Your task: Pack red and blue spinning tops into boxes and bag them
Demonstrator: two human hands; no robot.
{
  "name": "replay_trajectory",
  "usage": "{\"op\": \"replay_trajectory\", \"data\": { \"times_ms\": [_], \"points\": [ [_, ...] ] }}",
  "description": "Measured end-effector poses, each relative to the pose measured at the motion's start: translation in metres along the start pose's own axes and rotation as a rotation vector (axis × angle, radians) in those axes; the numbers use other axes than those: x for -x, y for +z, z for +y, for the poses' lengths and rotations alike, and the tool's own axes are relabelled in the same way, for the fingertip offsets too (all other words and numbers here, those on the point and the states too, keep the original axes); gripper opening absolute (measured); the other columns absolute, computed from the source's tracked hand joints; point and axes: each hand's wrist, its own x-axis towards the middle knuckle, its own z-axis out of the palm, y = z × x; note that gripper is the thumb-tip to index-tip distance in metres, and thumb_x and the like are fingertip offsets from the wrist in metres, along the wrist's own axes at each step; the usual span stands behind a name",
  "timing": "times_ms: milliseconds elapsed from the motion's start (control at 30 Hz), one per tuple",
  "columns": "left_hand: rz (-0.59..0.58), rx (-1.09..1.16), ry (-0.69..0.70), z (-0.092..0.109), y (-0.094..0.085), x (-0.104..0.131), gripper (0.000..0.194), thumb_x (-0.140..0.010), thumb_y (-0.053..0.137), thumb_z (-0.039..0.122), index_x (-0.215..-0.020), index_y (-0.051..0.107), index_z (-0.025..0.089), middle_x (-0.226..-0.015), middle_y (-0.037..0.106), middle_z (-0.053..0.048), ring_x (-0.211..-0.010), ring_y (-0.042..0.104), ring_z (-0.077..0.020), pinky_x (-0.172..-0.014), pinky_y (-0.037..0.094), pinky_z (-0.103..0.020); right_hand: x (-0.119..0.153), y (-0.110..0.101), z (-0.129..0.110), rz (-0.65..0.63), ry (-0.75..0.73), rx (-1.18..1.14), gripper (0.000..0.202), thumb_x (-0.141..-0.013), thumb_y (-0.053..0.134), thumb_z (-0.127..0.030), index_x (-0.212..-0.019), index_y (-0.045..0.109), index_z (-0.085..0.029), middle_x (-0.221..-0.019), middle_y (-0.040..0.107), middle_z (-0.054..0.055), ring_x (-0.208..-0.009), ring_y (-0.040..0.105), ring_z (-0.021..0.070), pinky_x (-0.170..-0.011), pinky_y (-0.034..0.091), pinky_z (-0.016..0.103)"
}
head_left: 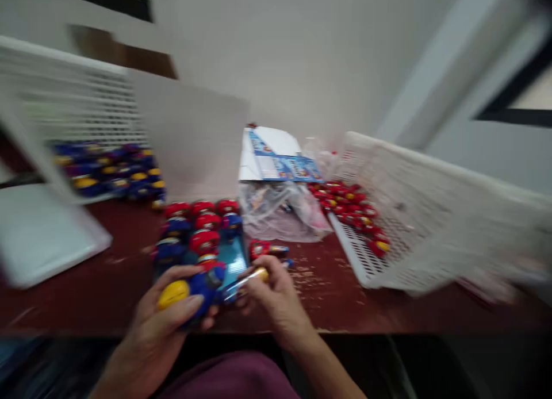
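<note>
My left hand [157,321] is wrapped round a blue toy-like piece with a yellow end [202,290], its exact kind blurred. Between the fingers of my right hand [276,301] is a slim, shiny blue tube with a yellow end [241,284]. The tube's far tip is close to the blue piece; whether they touch I cannot tell. Just beyond my hands, an open box [233,258] with a light blue inside holds rows of red and blue rounded pieces [204,241]. Beside it on the table lie a red piece [260,249] and another slim blue tube [279,250].
On the left, a tipped white basket [99,94] holds blue and yellow pieces, near a white tray [47,232]. A second tipped basket [414,198] on the right holds red pieces. A clear plastic bag [282,215] with printed card [293,166] stands mid-table [310,307].
</note>
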Motion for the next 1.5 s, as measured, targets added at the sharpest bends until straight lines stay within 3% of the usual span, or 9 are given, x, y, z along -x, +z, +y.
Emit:
{"op": "replay_trajectory", "data": {
  "times_ms": [100, 367, 600, 733, 933, 1067, 1167, 1333, 1500],
  "points": [
    [0.11, 0.053, -0.054, 0.004, -0.018, 0.011, 0.047, -0.065, 0.081, 0.025, -0.103, 0.054, 0.022, -0.076, 0.065, -0.001, -0.064, 0.062, -0.0158, -0.055, 0.052, -0.024, 0.003, -0.008, -0.005, -0.075, -0.056, -0.04, 0.041, -0.077, 0.078, -0.036, -0.103, 0.05, -0.019, -0.098, 0.062, 0.002, -0.07, 0.065, 0.0119, -0.059, 0.054, 0.02],
    [0.012, 0.032, -0.046, -0.001, -0.017, 0.013, 0.044, -0.065, 0.079, 0.028, -0.1, 0.053, 0.02, -0.074, 0.064, -0.001, -0.059, 0.061, -0.0141, -0.047, 0.05, -0.021, 0.015, -0.01, -0.01, -0.138, -0.142, 0.191, 0.03, -0.087, 0.069, -0.033, -0.111, 0.052, -0.023, -0.106, 0.061, 0.002, -0.084, 0.063, 0.0121, -0.078, 0.054, 0.023],
    [0.024, -0.087, -0.062, 0.006, -0.024, 0.012, 0.043, -0.065, 0.079, 0.036, -0.094, 0.054, 0.017, -0.061, 0.057, 0.002, -0.048, 0.055, -0.0108, -0.037, 0.041, -0.015, 0.011, -0.02, -0.02, -0.214, -0.195, 0.354, 0.027, -0.088, 0.067, -0.035, -0.11, 0.058, -0.023, -0.09, 0.067, 0.0, -0.077, 0.064, 0.0108, -0.073, 0.052, 0.019],
    [0.002, -0.18, -0.122, 0.002, -0.016, 0.013, 0.039, -0.065, 0.076, 0.033, -0.092, 0.054, 0.016, -0.061, 0.056, 0.002, -0.051, 0.054, -0.0109, -0.039, 0.043, -0.016, 0.007, -0.017, -0.017, -0.199, -0.247, 0.387, 0.026, -0.078, 0.077, -0.032, -0.099, 0.063, -0.023, -0.076, 0.065, -0.004, -0.061, 0.057, 0.0076, -0.057, 0.045, 0.015],
    [-0.129, -0.435, -0.158, -0.01, -0.002, 0.011, 0.025, -0.066, 0.074, 0.022, -0.085, 0.059, 0.015, -0.06, 0.052, 0.005, -0.047, 0.044, -0.0045, -0.046, 0.042, -0.015, 0.006, -0.004, -0.018, -0.278, -0.354, 0.572, 0.022, -0.072, 0.077, -0.021, -0.09, 0.064, -0.022, -0.075, 0.061, -0.004, -0.061, 0.051, 0.0084, -0.055, 0.04, 0.017],
    [-0.15, -0.456, -0.106, -0.011, 0.001, 0.009, 0.023, -0.071, 0.07, 0.028, -0.091, 0.063, 0.017, -0.069, 0.06, 0.002, -0.059, 0.054, -0.0096, -0.058, 0.047, -0.019, 0.007, 0.002, -0.023, -0.288, -0.11, 0.388, 0.026, -0.071, 0.079, -0.026, -0.09, 0.063, -0.02, -0.071, 0.059, -0.004, -0.059, 0.048, 0.0086, -0.054, 0.039, 0.017],
    [-0.236, -0.447, -0.036, -0.015, 0.002, 0.009, 0.029, -0.07, 0.069, 0.021, -0.099, 0.062, 0.018, -0.088, 0.065, -0.001, -0.076, 0.059, -0.0145, -0.067, 0.05, -0.022, 0.006, 0.009, -0.025, -0.361, -0.079, 0.263, 0.029, -0.071, 0.08, -0.03, -0.094, 0.066, -0.02, -0.091, 0.061, 0.001, -0.079, 0.057, 0.0134, -0.069, 0.046, 0.021],
    [-0.125, -0.372, -0.186, -0.013, -0.01, 0.012, 0.028, -0.073, 0.068, 0.031, -0.093, 0.055, 0.018, -0.055, 0.054, 0.004, -0.044, 0.043, -0.0064, -0.042, 0.036, -0.014, 0.003, -0.004, -0.033, -0.4, -0.128, 0.102, 0.018, -0.09, 0.063, -0.029, -0.106, 0.054, -0.026, -0.114, 0.06, 0.004, -0.102, 0.057, 0.0188, -0.09, 0.046, 0.033],
    [-0.051, -0.204, -0.217, -0.008, -0.027, 0.01, 0.046, -0.067, 0.073, 0.048, -0.095, 0.049, 0.02, -0.054, 0.055, 0.004, -0.041, 0.047, -0.0081, -0.034, 0.031, -0.012, 0.007, -0.038, -0.028, -0.343, -0.27, 0.86, 0.031, -0.095, 0.054, -0.026, -0.124, 0.045, -0.028, -0.111, 0.058, 0.004, -0.097, 0.056, 0.0191, -0.087, 0.043, 0.033]
  ]
}}
